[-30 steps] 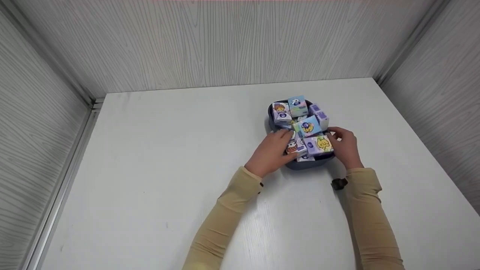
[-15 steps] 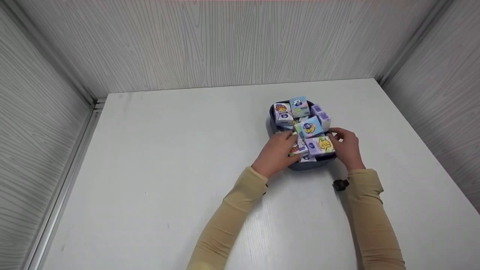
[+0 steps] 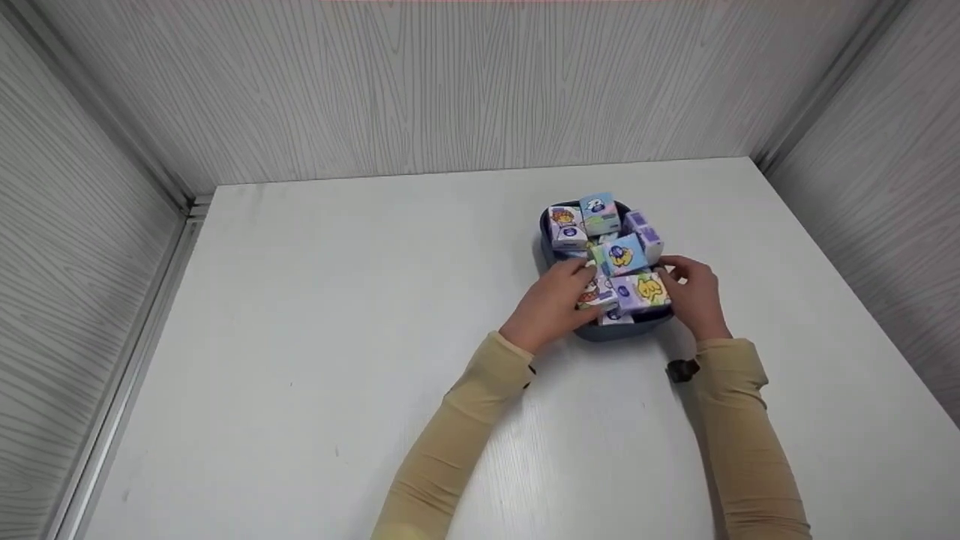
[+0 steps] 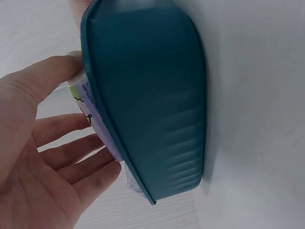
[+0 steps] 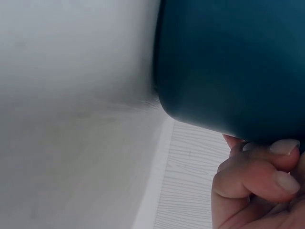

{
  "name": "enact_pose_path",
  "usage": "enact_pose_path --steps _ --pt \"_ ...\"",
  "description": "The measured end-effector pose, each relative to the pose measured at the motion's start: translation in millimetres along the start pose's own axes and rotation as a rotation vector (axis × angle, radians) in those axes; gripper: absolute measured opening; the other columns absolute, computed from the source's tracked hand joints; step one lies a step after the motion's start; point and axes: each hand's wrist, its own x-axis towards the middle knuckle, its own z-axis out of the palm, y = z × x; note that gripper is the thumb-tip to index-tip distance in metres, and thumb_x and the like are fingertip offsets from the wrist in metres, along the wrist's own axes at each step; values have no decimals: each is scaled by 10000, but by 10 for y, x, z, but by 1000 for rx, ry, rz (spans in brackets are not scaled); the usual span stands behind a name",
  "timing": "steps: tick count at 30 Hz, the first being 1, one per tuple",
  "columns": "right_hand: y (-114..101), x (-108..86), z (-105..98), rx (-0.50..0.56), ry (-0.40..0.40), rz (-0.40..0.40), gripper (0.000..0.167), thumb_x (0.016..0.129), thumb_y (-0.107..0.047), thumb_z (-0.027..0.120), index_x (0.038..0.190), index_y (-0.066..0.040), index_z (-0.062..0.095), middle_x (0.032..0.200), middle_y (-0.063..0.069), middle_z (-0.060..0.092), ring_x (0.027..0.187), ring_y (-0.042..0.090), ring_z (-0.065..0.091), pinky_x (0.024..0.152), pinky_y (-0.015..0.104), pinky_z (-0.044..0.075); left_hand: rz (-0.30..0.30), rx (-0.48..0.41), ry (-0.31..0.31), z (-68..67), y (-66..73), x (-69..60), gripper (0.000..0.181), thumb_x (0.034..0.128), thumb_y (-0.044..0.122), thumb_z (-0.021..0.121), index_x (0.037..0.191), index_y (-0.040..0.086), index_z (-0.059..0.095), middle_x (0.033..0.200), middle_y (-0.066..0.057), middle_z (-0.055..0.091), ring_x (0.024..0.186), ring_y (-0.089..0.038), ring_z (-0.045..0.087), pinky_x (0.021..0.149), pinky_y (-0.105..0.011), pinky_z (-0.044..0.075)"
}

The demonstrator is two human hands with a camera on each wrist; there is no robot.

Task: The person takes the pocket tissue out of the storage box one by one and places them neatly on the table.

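Note:
A dark blue-green plastic basket (image 3: pixel 615 331) stands on the table, heaped with small cartoon-printed tissue packs. My left hand (image 3: pixel 551 304) is at its near left side, thumb and fingertips gripping the ends of a white and purple tissue pack (image 3: pixel 600 295). In the left wrist view, that hand (image 4: pixel 52 138) reaches over the rim beside the basket's wall (image 4: pixel 147 95). My right hand (image 3: pixel 694 296) holds the basket's right rim, next to a purple and yellow pack (image 3: pixel 643 291). Curled fingers (image 5: pixel 257 179) show below the basket in the right wrist view; the thumb's contact is hidden.
The white table (image 3: pixel 360 315) extends to the left and front of the basket. Grey wood-grain panels (image 3: pixel 480 90) enclose its back and sides. A small black object (image 3: pixel 682 370) is by the right wrist.
My left hand has shifted slightly to the right over the pack at the basket's near left. The right hand stays at the rim, and the basket has hardly moved in view.

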Motion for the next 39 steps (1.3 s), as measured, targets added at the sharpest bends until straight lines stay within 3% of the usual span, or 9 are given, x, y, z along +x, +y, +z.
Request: enact_pose_path --steps 6,10,13,22,31,39 --pt "-22 -13 1 21 -10 25 320 973 -176 532 1223 7 610 859 112 529 734 237 445 556 258 360 -3 -70 61 -205 -98 -106 602 891 358 672 1376 50 493 1427 -120 422 1306 -212 394 1058 -276 334" --pt "-17 -12 2 26 -12 32 317 979 -180 530 1226 2 609 877 125 529 767 236 443 589 278 362 -24 -68 111 -311 -291 -245 607 876 342 696 1367 44 501 1422 -127 422 1295 -210 403 1045 -276 350" --pt "-8 -5 6 18 -15 36 324 983 -190 526 1237 -5 605 880 127 534 767 225 449 593 275 372 -78 -59 119 -366 -479 -386 606 869 330 707 1361 40 506 1414 -134 429 1282 -217 416 1040 -292 361" --pt "-14 -9 7 14 -22 42 336 984 -197 518 1249 -7 598 875 120 534 732 204 449 561 250 381 -264 -8 60 -452 -1026 -815 546 866 268 719 1317 20 537 1355 -166 472 1197 -256 483 976 -346 421" --pt "-22 -51 -15 22 -47 77 374 995 -231 495 1291 -15 572 926 125 528 765 208 453 563 249 405 -386 27 -32 -613 -1369 -1130 578 855 238 725 1351 26 518 1325 -166 487 1164 -267 485 975 -381 416" --pt "-51 -39 -17 30 -57 85 375 997 -244 489 1289 -24 572 943 125 511 784 210 448 569 251 404 -372 75 -44 -700 -1483 -1240 427 821 40 718 1234 8 613 1221 -177 564 1112 -297 508 965 -400 426"
